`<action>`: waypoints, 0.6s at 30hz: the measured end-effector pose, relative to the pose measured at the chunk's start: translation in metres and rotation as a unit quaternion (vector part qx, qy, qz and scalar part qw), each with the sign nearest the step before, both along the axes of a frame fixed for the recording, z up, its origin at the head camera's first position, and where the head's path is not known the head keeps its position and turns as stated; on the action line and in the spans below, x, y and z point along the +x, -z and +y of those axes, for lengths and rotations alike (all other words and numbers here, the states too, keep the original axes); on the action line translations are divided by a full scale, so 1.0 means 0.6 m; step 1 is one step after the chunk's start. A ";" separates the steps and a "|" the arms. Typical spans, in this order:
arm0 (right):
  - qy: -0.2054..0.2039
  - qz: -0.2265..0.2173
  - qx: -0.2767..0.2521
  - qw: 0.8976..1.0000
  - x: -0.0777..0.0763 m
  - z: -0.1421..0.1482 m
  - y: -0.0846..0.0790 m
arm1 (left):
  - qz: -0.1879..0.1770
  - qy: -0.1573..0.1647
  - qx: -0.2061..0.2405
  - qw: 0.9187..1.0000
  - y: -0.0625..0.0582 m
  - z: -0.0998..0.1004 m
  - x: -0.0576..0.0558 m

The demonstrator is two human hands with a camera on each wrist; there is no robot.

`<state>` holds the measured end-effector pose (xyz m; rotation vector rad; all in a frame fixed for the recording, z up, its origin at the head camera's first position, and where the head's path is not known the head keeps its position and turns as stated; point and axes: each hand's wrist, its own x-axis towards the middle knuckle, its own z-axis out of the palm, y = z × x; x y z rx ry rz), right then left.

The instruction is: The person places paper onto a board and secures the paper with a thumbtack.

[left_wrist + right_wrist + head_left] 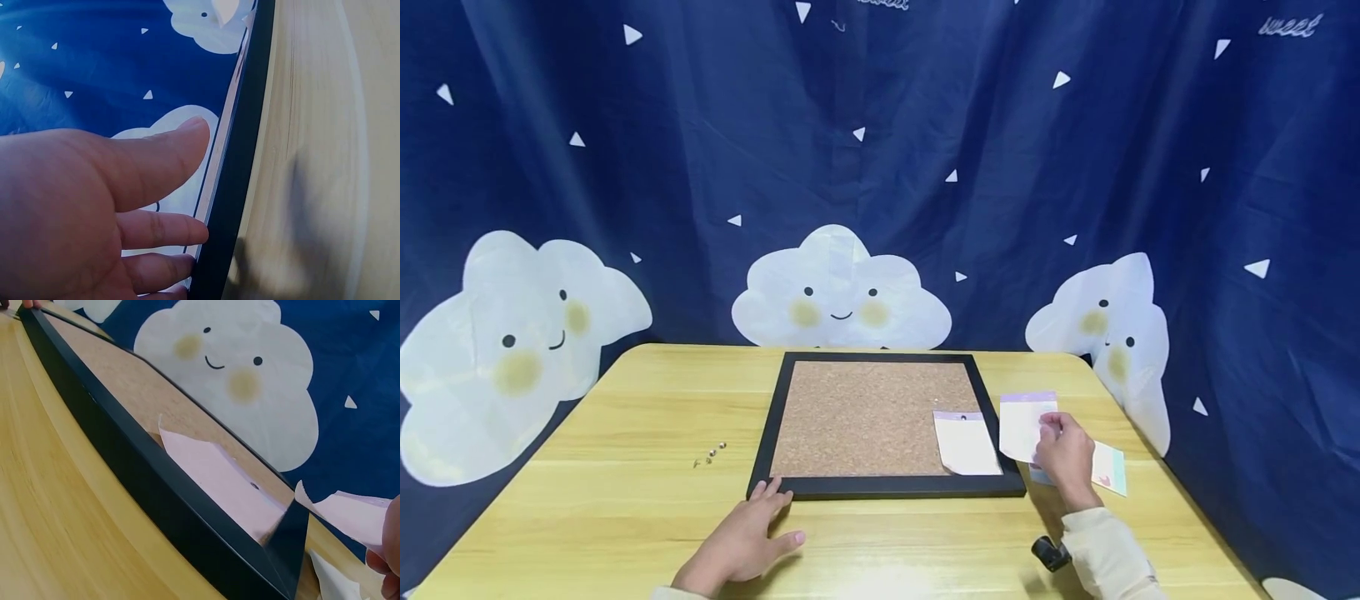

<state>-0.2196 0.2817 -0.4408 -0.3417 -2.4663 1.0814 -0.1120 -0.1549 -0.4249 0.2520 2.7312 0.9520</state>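
Observation:
A cork board (865, 417) in a black frame (910, 487) lies on the table. One paper sheet (967, 446) with a purple top strip is on the cork's lower right, a dark pin head in its strip. My right hand (1066, 457) pinches a second purple-topped sheet (1021, 425) just right of the frame; its curled corner shows in the right wrist view. Fingertips of my left hand (747, 533) touch the frame's near left corner, thumb spread apart. In the left wrist view that hand (75, 200) has its fingers stretched against the black edge.
More paper sheets (1108, 468) with a blue-green strip lie under and beside my right hand. Several small metal pins (712, 453) are scattered on the wooden table (587, 500) left of the board. A dark blue curtain (880, 167) with clouds hangs behind.

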 end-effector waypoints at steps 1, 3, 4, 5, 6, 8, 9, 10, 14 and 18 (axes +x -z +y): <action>-0.003 -0.003 -0.005 1.000 -0.001 -0.002 0.000 | 0.000 0.000 0.000 1.000 0.000 0.000 -0.001; -0.004 -0.003 -0.001 1.000 -0.001 -0.005 -0.002 | -0.002 0.000 0.002 1.000 0.001 0.000 -0.001; -0.001 -0.003 0.008 1.000 -0.002 -0.007 -0.002 | -0.003 0.000 0.004 1.000 0.001 0.000 -0.001; 0.001 0.001 0.014 1.000 -0.002 -0.009 -0.002 | -0.005 -0.001 0.005 1.000 0.001 0.000 -0.002; 0.003 0.005 0.020 1.000 -0.002 -0.011 -0.002 | -0.005 -0.001 0.006 1.000 0.001 0.000 -0.002; 0.003 0.011 0.029 1.000 -0.002 -0.016 -0.002 | -0.004 -0.002 0.007 1.000 0.001 0.000 -0.002; 0.003 0.013 0.031 0.999 -0.003 -0.018 -0.001 | -0.004 -0.002 0.007 1.000 0.002 0.000 -0.002; 0.001 0.015 0.032 0.999 -0.003 -0.020 -0.001 | -0.002 -0.002 0.007 1.000 0.002 -0.001 -0.001; -0.016 0.001 0.026 1.000 -0.003 -0.027 -0.001 | 0.003 -0.002 0.003 1.000 0.004 -0.002 -0.001; -0.036 -0.015 0.020 0.999 -0.003 -0.033 -0.005 | 0.004 -0.002 0.006 1.000 0.005 -0.002 -0.001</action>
